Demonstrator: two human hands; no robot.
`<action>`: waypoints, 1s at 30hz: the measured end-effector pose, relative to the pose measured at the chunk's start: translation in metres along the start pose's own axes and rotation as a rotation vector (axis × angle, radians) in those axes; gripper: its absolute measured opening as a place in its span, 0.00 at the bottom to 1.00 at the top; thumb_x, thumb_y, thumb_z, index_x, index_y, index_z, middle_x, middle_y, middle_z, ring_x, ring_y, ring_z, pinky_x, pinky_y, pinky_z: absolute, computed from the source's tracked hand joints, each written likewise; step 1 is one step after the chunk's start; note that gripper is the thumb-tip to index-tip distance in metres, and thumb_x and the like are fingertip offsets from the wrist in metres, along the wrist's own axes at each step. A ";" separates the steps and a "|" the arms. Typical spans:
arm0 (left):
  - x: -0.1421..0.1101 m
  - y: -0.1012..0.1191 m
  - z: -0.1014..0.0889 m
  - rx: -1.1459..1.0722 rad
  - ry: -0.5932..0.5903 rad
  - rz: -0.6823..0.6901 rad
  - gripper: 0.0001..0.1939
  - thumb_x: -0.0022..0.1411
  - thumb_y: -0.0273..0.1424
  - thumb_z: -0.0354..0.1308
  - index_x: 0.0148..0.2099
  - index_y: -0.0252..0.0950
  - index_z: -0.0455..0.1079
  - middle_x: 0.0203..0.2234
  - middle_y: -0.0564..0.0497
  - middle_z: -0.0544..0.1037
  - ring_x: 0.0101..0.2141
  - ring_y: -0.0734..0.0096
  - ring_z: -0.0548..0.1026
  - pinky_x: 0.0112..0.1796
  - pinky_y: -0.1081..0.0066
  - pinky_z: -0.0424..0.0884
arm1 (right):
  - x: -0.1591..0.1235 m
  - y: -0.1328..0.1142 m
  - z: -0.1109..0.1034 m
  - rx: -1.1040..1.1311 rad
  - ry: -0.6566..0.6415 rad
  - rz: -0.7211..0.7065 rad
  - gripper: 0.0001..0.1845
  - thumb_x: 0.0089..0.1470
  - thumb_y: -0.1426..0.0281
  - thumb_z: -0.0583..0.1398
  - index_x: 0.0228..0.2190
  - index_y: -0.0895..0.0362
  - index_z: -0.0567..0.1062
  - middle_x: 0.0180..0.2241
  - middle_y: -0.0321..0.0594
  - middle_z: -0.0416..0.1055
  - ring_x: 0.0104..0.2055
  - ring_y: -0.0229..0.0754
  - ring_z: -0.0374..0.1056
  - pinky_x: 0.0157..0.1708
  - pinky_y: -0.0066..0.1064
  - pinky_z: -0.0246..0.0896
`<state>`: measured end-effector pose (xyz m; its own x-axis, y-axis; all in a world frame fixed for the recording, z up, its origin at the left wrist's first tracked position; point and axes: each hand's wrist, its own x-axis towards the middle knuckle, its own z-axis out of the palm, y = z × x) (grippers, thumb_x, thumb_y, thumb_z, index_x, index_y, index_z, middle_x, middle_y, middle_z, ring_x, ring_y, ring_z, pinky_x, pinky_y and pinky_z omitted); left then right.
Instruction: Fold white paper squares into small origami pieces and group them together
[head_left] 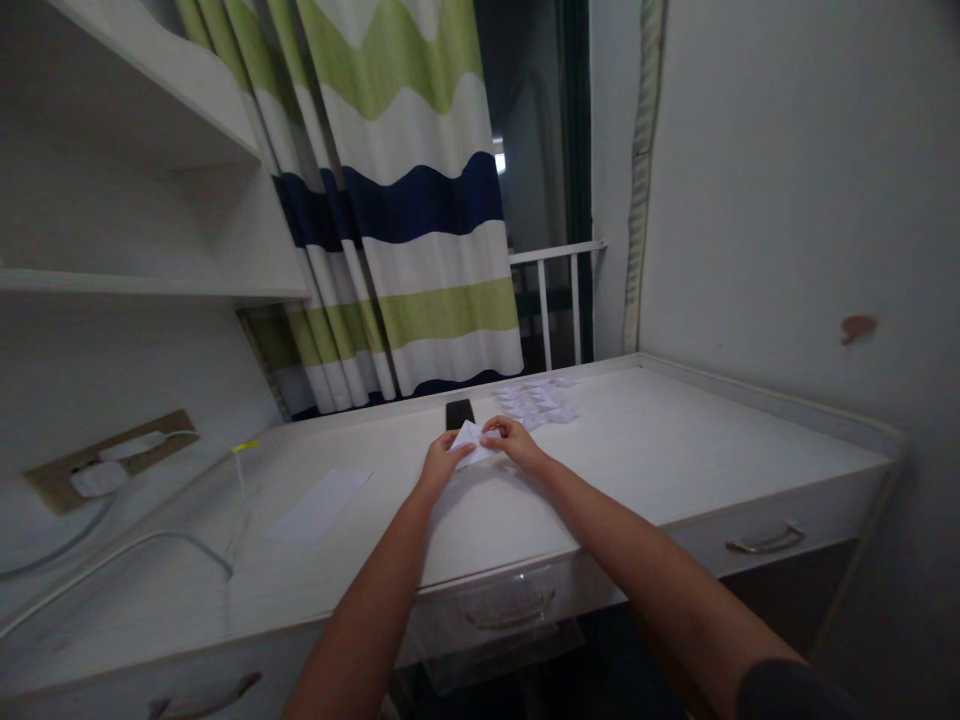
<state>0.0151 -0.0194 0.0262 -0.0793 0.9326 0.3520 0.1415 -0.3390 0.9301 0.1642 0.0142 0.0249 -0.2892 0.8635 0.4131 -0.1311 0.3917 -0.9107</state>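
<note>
A small piece of folded white paper (469, 436) is held up just above the desk, between my two hands. My left hand (442, 458) pinches its left side, thumb on the near face. On the other side my right hand (514, 440) grips the right edge between thumb and fingers. The paper shows a pointed top and crease lines. Right behind the hands lies a dark phone-like slab (459, 413), partly covered by them. Several small folded white paper pieces (536, 402) are grouped in rows just beyond my right hand.
A flat white sheet (319, 507) lies on the white desk (675, 450) to the left. White cables (161, 535) run from a wall socket with plugs (101, 478) over the desk's left end. A striped curtain (435, 200) hangs behind, and a shelf (150, 285) juts out upper left.
</note>
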 end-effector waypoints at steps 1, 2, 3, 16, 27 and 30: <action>0.001 0.000 0.000 0.003 -0.001 0.010 0.20 0.35 0.36 0.63 0.33 0.31 0.69 0.29 0.48 0.75 0.31 0.66 0.72 0.31 0.71 0.65 | -0.001 0.000 0.000 0.019 -0.008 0.011 0.13 0.30 0.70 0.63 0.24 0.57 0.68 0.16 0.28 0.61 0.20 0.31 0.56 0.21 0.23 0.49; 0.001 0.000 -0.001 0.002 -0.002 0.015 0.19 0.35 0.35 0.63 0.33 0.31 0.69 0.29 0.48 0.76 0.31 0.65 0.72 0.32 0.71 0.65 | -0.002 0.000 0.000 0.043 -0.015 0.028 0.15 0.30 0.70 0.63 0.27 0.56 0.68 0.16 0.27 0.61 0.19 0.31 0.57 0.20 0.23 0.49; 0.002 -0.001 -0.001 -0.002 -0.002 0.016 0.19 0.35 0.35 0.63 0.32 0.31 0.70 0.28 0.49 0.76 0.31 0.65 0.72 0.33 0.71 0.65 | -0.002 -0.001 0.000 0.069 -0.020 0.048 0.17 0.30 0.70 0.64 0.29 0.56 0.68 0.16 0.27 0.62 0.19 0.31 0.57 0.20 0.23 0.50; 0.004 -0.002 -0.004 -0.040 0.039 0.005 0.17 0.35 0.33 0.63 0.32 0.32 0.69 0.26 0.51 0.75 0.29 0.68 0.71 0.33 0.70 0.64 | 0.002 0.003 -0.002 0.222 -0.010 0.175 0.15 0.28 0.71 0.66 0.24 0.60 0.71 0.16 0.30 0.64 0.21 0.32 0.63 0.24 0.26 0.63; 0.003 -0.001 -0.005 -0.043 0.055 0.013 0.17 0.36 0.33 0.62 0.32 0.31 0.70 0.25 0.52 0.75 0.28 0.69 0.71 0.32 0.71 0.64 | 0.002 0.004 -0.002 0.257 -0.054 0.186 0.08 0.36 0.72 0.64 0.24 0.61 0.73 0.22 0.35 0.70 0.25 0.34 0.66 0.28 0.27 0.65; 0.004 -0.001 -0.005 -0.045 0.056 0.014 0.17 0.35 0.32 0.62 0.32 0.31 0.70 0.25 0.52 0.75 0.28 0.69 0.70 0.32 0.71 0.64 | 0.002 0.005 -0.003 0.249 -0.078 0.179 0.09 0.37 0.72 0.63 0.26 0.61 0.74 0.24 0.36 0.71 0.26 0.34 0.66 0.29 0.27 0.65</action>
<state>0.0098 -0.0164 0.0271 -0.1326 0.9197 0.3696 0.0982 -0.3589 0.9282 0.1661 0.0193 0.0215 -0.3996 0.8807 0.2541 -0.2970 0.1379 -0.9449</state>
